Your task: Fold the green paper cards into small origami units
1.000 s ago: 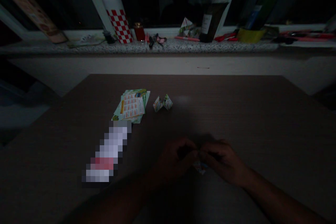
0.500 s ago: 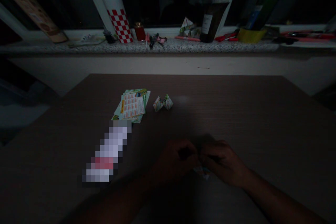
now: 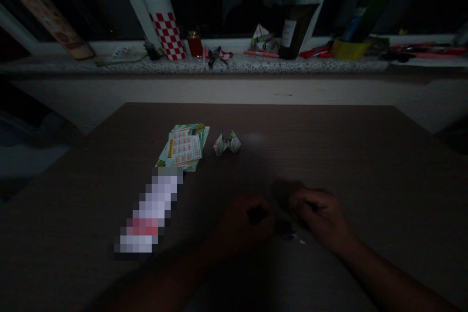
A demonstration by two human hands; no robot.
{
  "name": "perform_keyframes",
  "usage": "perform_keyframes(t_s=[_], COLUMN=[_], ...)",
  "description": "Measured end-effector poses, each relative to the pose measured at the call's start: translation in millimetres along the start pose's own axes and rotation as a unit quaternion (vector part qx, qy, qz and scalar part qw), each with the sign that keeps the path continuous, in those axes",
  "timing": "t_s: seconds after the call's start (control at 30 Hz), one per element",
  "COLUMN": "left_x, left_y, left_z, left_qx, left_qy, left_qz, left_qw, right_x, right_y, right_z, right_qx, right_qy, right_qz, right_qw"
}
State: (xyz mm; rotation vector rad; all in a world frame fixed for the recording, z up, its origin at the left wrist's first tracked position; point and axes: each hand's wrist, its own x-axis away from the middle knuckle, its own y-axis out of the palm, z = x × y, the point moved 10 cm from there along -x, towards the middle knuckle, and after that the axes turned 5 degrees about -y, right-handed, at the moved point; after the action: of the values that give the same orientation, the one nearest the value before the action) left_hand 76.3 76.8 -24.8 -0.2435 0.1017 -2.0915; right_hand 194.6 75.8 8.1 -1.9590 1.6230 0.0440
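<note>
Right hand [image 3: 320,217] has moved away from the left hand [image 3: 244,219], so now a gap shows between the two. Under and between them, a small, thin scrap of folded paper with pale printing [image 3: 295,238] has shifted a bit to the right too. Most of it is lost in the dark, so I cannot tell its full shape.

On the left hand, the thumb and finger bend round into a ring, and the tips look close together by the paper. I cannot tell if they pinch it. On the right hand, the fingers are curled in and the tips are near each other. I cannot tell if they hold an edge or nothing.

This paper should be very light. It looks thin, so it should bend easily, and a hard tug could rip it or squash a fold. It is best held softly by a folded edge, with just the fingertips.

Past the hands, on the brown wood-grain table [image 3: 329,146], sits a white and green folded paper shape with two points [image 3: 219,145]. Just beside it lies a messy pile of green and white printed paper sheets [image 3: 185,148].
</note>
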Motion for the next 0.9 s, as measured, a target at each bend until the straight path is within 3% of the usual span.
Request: perform_keyframes(t_s=[0.3,0.43,0.53,0.63,0.73,0.9], left_x=[1.9,5.9,11.4,17.8,19.6,15.1], left_y=[-0.7,2.8,8.0,16.8,16.2,12.6], left_z=[6.1,20.1,32.2,35.6,33.6,27.4], left_qx=[-0.058,-0.149,-0.213,-0.274,-0.314,-0.359], left_qy=[0.014,0.087,0.152,0.182,0.175,0.151], left_qz=[0.014,-0.009,-0.054,-0.137,-0.165,-0.136], left_qw=[0.998,0.985,0.964,0.934,0.918,0.911], right_x=[-0.8,-0.1,0.4,0.3,0.6,1.4], right_y=[9.2,9.5,9.1,9.1,10.2,11.4], right_z=[7.1,9.2,11.1,10.4,10.4,12.1], right_qx=[0.025,0.028,0.020,0.020,0.024,0.031], right_qy=[0.016,0.020,0.030,0.032,0.036,0.036], right_qz=[-0.042,-0.047,-0.044,-0.044,-0.051,-0.057], right_qw=[0.999,0.998,0.998,0.998,0.998,0.997])
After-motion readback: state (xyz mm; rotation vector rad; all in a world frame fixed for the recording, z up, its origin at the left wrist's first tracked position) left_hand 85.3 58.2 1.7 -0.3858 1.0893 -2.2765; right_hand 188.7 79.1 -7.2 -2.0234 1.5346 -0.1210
